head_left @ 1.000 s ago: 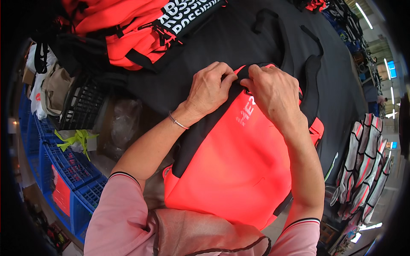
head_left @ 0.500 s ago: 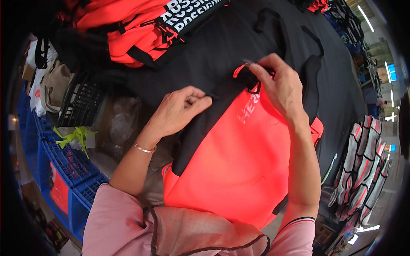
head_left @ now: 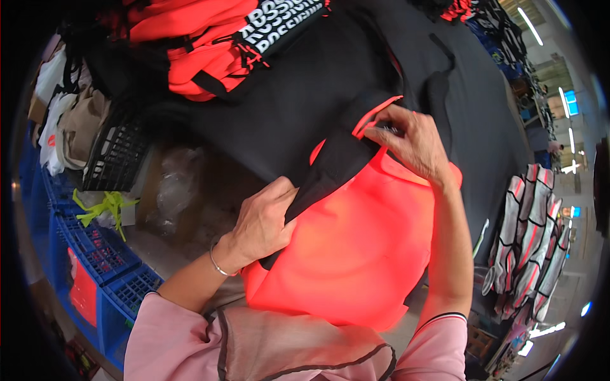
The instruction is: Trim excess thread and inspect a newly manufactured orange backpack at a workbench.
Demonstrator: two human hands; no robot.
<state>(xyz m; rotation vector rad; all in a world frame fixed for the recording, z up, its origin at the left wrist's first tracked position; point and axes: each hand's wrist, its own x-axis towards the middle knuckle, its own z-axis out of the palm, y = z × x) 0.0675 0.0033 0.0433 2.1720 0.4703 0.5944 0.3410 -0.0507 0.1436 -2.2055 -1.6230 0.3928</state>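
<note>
Coral/blk backpack (head_left: pixel 356 254) near ctr, partly over blk worktop (head_left: pixel 486 143), L hand (head_left: pixel 262 219) clamped on its blk side panel (head_left: pixel 325 168), tips hidden, R hand (head_left: pixel 410 140) pinching far-end trim (head_left: pixel 375 114), partly hidden, coral bags (head_left: pixel 190 25) far left, cut off.

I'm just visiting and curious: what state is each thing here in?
Red-and-black bag: held; open or closed, unclear.
Left hand: gripping the bag's edge.
Right hand: pinching the bag's upper end.
Red bags: piled together.
Clear plastic: crumpled.
Ceiling lights: lit.
Grey striped goods: bunched side by side.
Bracelet: worn on left wrist.
</note>
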